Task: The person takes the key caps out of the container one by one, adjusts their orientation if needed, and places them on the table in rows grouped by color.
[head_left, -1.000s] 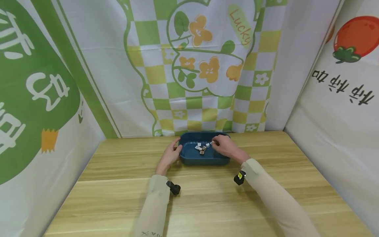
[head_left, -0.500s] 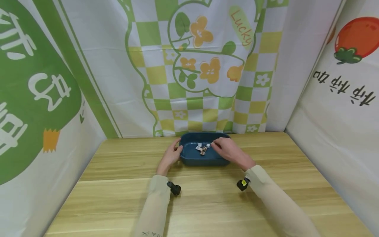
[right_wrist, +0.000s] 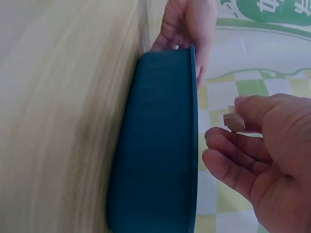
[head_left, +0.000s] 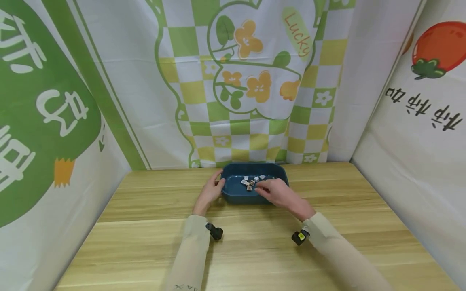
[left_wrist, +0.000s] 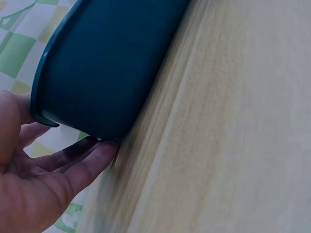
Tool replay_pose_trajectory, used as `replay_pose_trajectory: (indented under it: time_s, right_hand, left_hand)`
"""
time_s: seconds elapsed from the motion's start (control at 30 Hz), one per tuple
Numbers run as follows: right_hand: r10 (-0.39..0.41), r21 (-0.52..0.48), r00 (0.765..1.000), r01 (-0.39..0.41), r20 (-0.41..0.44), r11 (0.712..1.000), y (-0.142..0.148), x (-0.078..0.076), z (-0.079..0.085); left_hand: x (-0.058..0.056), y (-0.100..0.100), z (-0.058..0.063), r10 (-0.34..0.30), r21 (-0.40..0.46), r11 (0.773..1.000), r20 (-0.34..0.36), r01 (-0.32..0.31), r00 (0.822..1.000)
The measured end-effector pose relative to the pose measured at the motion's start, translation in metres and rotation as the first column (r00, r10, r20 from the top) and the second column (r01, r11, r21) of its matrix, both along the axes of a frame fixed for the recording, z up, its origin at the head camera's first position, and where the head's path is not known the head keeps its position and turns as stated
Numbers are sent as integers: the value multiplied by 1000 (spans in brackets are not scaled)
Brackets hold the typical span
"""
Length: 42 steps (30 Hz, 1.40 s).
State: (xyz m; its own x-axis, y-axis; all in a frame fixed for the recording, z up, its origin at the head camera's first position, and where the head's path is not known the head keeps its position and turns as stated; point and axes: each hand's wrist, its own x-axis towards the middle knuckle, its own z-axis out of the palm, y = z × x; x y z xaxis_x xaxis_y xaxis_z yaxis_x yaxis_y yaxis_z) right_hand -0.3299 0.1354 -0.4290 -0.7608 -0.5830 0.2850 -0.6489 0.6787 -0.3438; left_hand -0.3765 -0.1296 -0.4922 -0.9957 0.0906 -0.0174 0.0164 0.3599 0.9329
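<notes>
A dark blue rectangular basin [head_left: 238, 199] stands at the back of the table. My left hand [head_left: 209, 192] holds its left end; in the left wrist view, the fingers [left_wrist: 90, 167] touch the lower corner of the basin [left_wrist: 107, 63]. Several small white and brown cubes [head_left: 249, 188] lie loosely inside. Over the basin's near right part is my right hand [head_left: 282, 195]. In the right wrist view, this right hand [right_wrist: 272, 150] pinches a small pale cube [right_wrist: 235, 121] between thumb and finger, above the rim. Marks on the cubes are too small to read.
The wooden table [head_left: 251, 246] spreads in front of the basin. A checked cloth [head_left: 255, 133] hangs right behind it. Printed cloths close off the left and right sides. A small black camera [head_left: 214, 231] sits on each wrist.
My right hand has moved nearer and lower over the basin, uncovering a white cube at the right inside. My left hand has stayed at the basin's left end.
</notes>
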Motion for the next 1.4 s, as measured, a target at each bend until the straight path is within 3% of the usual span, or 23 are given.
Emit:
replay_pose_trajectory:
  time_s: [0.6, 0.83, 1.1, 1.4]
  right_hand:
    - [113, -20, 993, -114, -26, 993, -17, 20, -36]
    - [193, -20, 977, -195, -90, 981, -28, 21, -53]
    - [184, 25, 981, -186, 68, 982, -45, 26, -58]
    - [169, 4, 965, -173, 201, 985, -55, 26, -58]
  left_hand:
    - [1, 0, -2, 6, 13, 1000, -3, -6, 1000]
    - [1, 0, 0, 2, 11, 1000, -6, -2, 1000]
    - [2, 1, 3, 14, 1, 1000, -4, -14, 1000]
    - [3, -1, 3, 25, -15, 1000, -17, -25, 1000]
